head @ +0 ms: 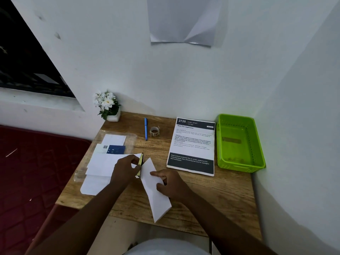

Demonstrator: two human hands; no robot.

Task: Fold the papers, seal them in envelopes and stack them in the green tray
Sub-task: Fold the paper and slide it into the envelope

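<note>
A folded white paper lies slanted on the wooden desk in front of me. My right hand grips it near the middle, the forefinger stretched along its top. My left hand pinches a thin yellow and dark strip at the paper's upper left edge; what the strip is, I cannot tell. White envelopes lie stacked at the desk's left side, partly under my left hand. The green tray stands at the far right with nothing stacked in it.
A printed instruction sheet lies between the paper and the tray. Behind are a blue pen, a small tape roll and a pot of white flowers. Walls close the back and right. A red mat covers the floor at left.
</note>
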